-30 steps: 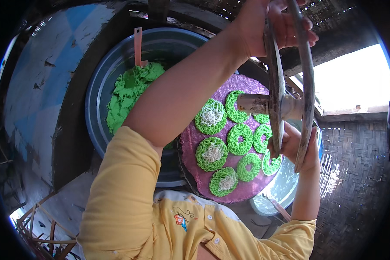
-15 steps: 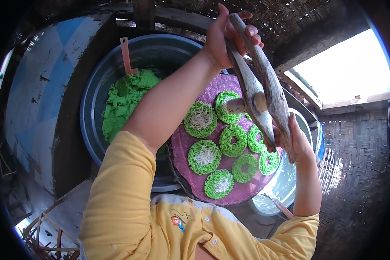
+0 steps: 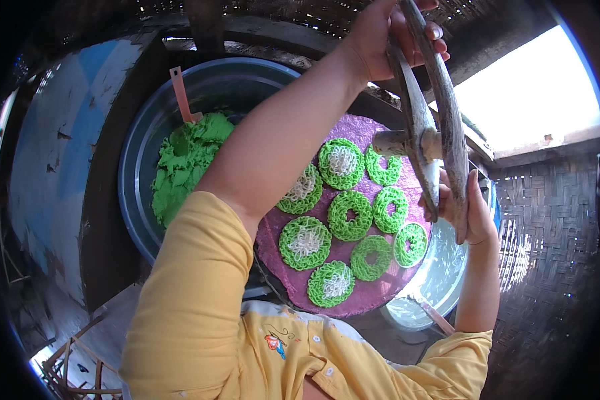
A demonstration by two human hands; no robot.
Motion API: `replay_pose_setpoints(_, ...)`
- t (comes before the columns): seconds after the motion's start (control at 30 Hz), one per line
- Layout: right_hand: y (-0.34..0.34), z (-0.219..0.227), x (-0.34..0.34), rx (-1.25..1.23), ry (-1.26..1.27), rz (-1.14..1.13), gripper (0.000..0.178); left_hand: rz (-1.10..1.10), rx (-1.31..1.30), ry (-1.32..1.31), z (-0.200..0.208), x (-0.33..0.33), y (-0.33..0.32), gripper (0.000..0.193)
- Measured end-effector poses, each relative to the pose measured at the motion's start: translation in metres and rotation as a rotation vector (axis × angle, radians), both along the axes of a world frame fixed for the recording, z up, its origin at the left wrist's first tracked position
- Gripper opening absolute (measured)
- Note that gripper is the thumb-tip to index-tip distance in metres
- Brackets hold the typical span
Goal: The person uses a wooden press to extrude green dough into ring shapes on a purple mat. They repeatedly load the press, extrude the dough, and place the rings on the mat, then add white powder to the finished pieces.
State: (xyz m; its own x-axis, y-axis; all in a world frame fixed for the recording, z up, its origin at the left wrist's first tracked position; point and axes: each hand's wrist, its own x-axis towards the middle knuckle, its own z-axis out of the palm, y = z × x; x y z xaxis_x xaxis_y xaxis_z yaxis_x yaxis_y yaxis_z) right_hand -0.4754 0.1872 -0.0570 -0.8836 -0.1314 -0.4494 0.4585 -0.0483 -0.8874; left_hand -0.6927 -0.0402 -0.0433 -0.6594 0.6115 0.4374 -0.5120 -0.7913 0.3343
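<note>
A wooden hand press (image 3: 450, 113), with two long weathered handles and a short round barrel, is held over the right part of a purple-covered round surface (image 3: 267, 250). My left hand (image 3: 373, 43) is wrapped round the far ends of the handles. Near their other ends, my right hand (image 3: 477, 210) grips them, its fingers partly hidden behind the wood. Several lacy green rings (image 3: 350, 215) of thin strands lie on the purple. Some have white strands (image 3: 305, 242) in the middle. Below the barrel, one green loop (image 3: 382, 175) shows a gap on its upper side.
To the left stands a large blue-grey basin (image 3: 135, 160) with bright green dough (image 3: 187, 160) and a pink-handled tool (image 3: 179, 93). A pale tub (image 3: 447, 273) with another pink handle (image 3: 439, 319) sits at right. Woven walls (image 3: 547, 247) and a bright opening (image 3: 533, 87) lie beyond.
Both hands and the press have moved to the right and slightly farther away. The white-centred ring that the barrel partly covered now shows whole, and the green loop beside it has come into view.
</note>
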Motion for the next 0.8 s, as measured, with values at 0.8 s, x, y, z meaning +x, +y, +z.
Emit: replay_pose_setpoints(0.8,0.002,-0.002,0.011,0.46,0.163,0.038,0.065,-0.182,0.208,0.091,-0.011,0.0,0.019,0.069)
